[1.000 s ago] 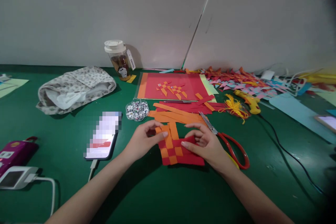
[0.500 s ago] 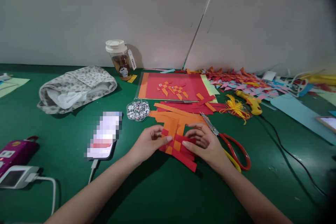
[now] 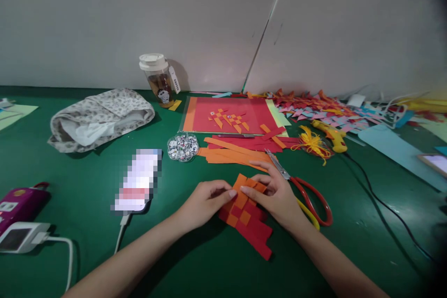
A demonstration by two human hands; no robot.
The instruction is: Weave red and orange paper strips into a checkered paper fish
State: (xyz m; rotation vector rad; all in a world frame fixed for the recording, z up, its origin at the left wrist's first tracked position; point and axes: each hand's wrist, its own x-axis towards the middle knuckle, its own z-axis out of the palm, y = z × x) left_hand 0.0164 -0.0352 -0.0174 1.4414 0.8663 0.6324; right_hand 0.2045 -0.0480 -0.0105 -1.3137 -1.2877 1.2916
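Note:
A piece of woven paper strips [image 3: 245,212], red and orange in a checked pattern, is held between my two hands above the table. My left hand [image 3: 209,199] pinches its left edge between thumb and fingers. On the other side, my right hand [image 3: 274,195] grips the orange strips with the thumb on top and fingers behind. Loose red strip ends point down toward me. Just beyond lie orange paper strips [image 3: 226,155] and red strips [image 3: 240,143]. Scissors [image 3: 296,181] with red and yellow handles rest beside my right hand.
Two woven fish [image 3: 228,118] lie on a red sheet. Around are a clear box of googly eyes [image 3: 183,147], a phone [image 3: 139,179], a lidded cup [image 3: 159,81], a cloth bag [image 3: 101,118], a yellow glue gun [image 3: 331,136] with a trailing cord, and a purple power strip [image 3: 21,205].
The woven paper has turned and come slightly nearer, its red ends now pointing down to the right. My right hand has shifted its grip onto the orange strips; my left hand has moved slightly right.

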